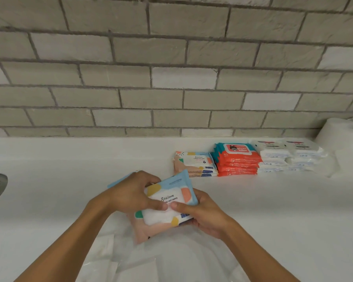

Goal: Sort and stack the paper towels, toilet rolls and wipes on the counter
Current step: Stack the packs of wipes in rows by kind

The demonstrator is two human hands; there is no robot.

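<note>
Several pastel blue-and-peach plastic wet-wipe packs [168, 197] sit pinched between left hand [130, 192], curled over the far edge, and right hand [205, 217], cupping underneath, probably squaring them for the matching stack [195, 163] beyond and right of the grip.

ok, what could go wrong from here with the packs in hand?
1. The left hand and right hand grip several pastel wipes packs at once, fanned askew; one may slip out.
2. The pastel stack sits right beside the red stack; landing a bundle there might nudge either out of line.
3. The loose plastic bag by the hands could snag a pack.
</note>
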